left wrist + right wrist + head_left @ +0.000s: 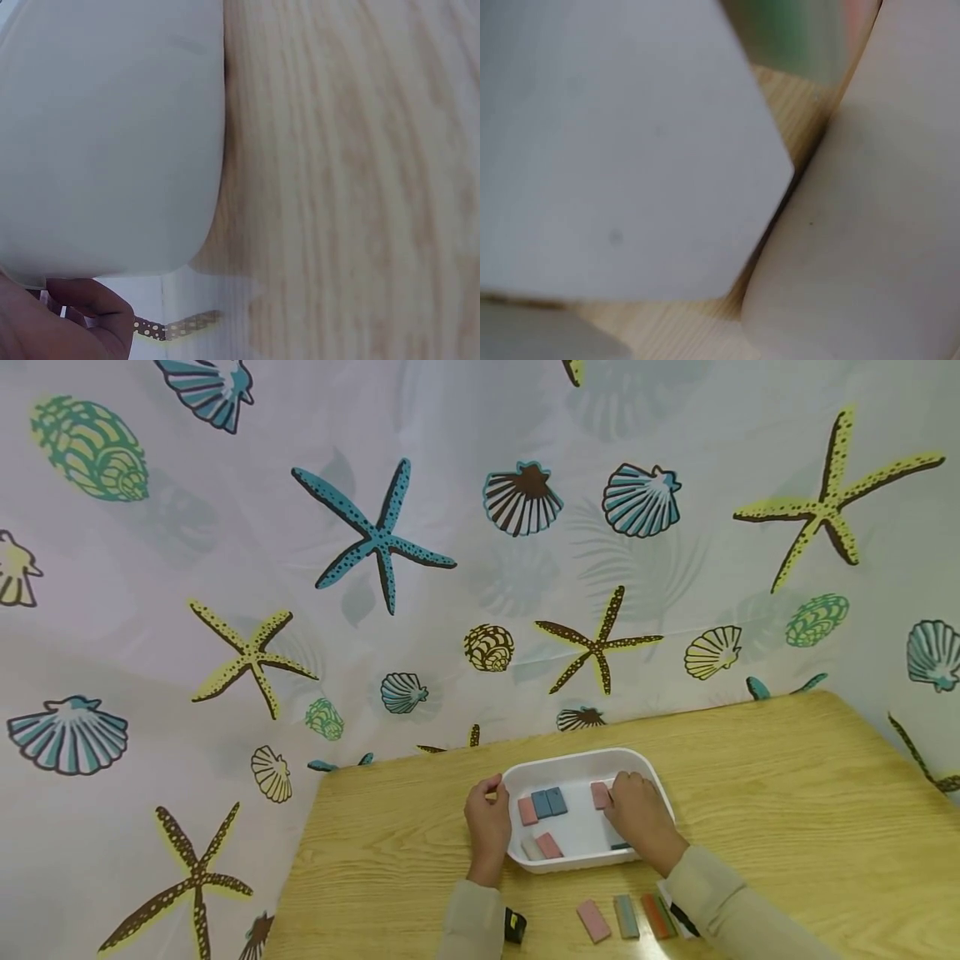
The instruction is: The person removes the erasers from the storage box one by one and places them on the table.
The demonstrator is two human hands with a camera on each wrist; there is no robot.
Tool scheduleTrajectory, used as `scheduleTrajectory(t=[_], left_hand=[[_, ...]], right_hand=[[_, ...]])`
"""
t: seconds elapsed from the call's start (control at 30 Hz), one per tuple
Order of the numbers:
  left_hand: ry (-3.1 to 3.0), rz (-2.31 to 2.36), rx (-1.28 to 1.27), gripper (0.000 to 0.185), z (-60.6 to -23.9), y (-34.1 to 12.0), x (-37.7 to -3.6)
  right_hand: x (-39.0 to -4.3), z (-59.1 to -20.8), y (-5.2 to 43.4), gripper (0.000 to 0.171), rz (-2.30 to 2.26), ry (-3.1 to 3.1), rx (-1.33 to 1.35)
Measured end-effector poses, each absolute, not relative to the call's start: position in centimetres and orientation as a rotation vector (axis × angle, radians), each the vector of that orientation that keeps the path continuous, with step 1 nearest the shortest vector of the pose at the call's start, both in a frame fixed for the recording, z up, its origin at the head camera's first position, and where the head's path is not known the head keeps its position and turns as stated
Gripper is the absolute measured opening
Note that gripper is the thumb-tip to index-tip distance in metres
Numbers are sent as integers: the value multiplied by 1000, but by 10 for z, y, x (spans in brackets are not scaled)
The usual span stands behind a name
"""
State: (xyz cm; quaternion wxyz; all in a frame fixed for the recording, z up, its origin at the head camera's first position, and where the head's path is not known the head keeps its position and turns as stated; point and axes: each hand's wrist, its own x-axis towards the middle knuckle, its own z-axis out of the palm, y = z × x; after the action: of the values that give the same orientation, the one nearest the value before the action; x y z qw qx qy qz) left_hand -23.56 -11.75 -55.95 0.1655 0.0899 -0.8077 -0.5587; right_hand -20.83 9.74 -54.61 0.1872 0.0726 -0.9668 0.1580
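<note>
A white tray with several small rectangular blocks sits on the wooden table. At its left end my left hand grips the rim, thumb and finger curled at the edge; the left wrist view shows this hand under the tray's corner. My right hand reaches over the tray's right side, fingertips down inside, pinching a pink block mostly hidden by the fingers. Right beside those fingertips lies another pink block. Two blue blocks and a pink one stand in a row at the left inside.
A pale block and a pink block lie by the tray's front wall. In front of the tray are a pink block, a grey-blue block, an orange-and-green piece and a black-and-yellow item. A shell-patterned curtain hangs behind.
</note>
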Motion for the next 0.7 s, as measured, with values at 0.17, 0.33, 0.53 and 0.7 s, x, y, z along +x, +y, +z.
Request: scheduleTrajectory(t=[0.17,0.33,0.53,0.7], left_hand=[[-2302,-1583,256,17,-559,-117,-235],[-2304,-1584,254,17,-559,-117,-236],[-2314,-1588,278,17,-558,-116,-236],[-2313,-1573,271,17,-557,-116,-237]], right_hand=[[-209,-546,98,28,531,-2771,175],[-215,-548,100,26,776,-2721,147],[-217,-538,98,25,1146,-2610,125],[-207,-521,92,30,1503,-2563,78]])
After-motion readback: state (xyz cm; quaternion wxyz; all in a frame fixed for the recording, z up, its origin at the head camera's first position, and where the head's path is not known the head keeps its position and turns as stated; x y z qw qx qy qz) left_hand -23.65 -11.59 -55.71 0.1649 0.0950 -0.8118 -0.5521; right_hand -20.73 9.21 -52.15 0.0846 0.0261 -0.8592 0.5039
